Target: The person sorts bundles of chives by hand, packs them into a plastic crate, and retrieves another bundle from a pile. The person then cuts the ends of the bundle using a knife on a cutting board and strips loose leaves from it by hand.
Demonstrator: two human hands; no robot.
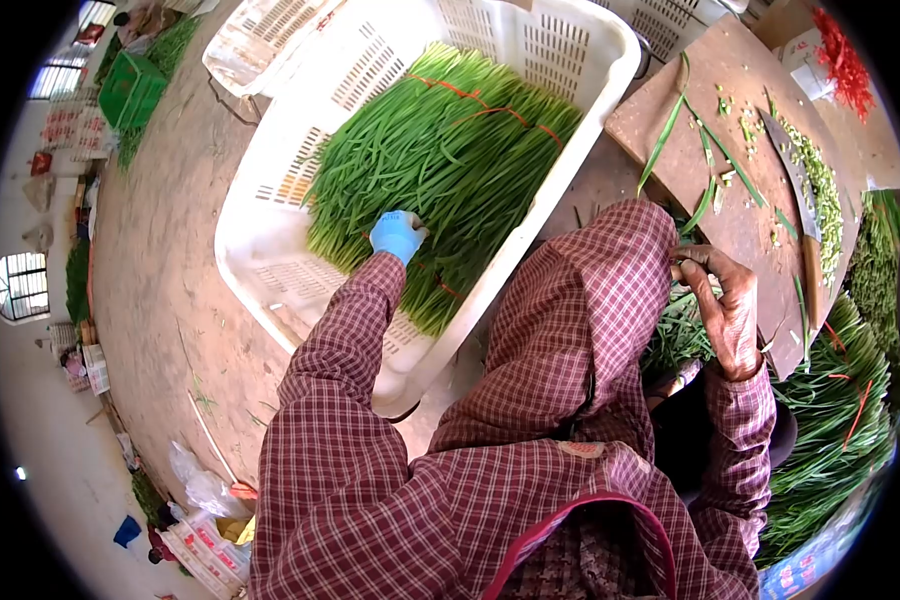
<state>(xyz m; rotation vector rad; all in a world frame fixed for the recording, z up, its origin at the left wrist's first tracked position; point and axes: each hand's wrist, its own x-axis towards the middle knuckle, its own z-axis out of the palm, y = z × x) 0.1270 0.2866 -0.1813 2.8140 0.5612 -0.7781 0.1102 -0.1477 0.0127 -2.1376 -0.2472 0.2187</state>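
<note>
Although the greens [450, 165] in the crate [608, 45] are touched by the nearer left hand [398, 236], fingers curled, any grip is hidden. They are aligned one-to-seven o'clock, mostly toward one; the right hand [728, 310], bent, hold unclear, lies toward three.

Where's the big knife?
In the head view, the knife lies toward the right side, on the brown board, beside the chopped green bits and to the right of the right hand.

At twelve o'clock I see the crate [255, 225] bearing green bundles [450, 160]; at two, the worktop [715, 65] carries a knife [802, 205] and chopped stems [820, 185].
</note>
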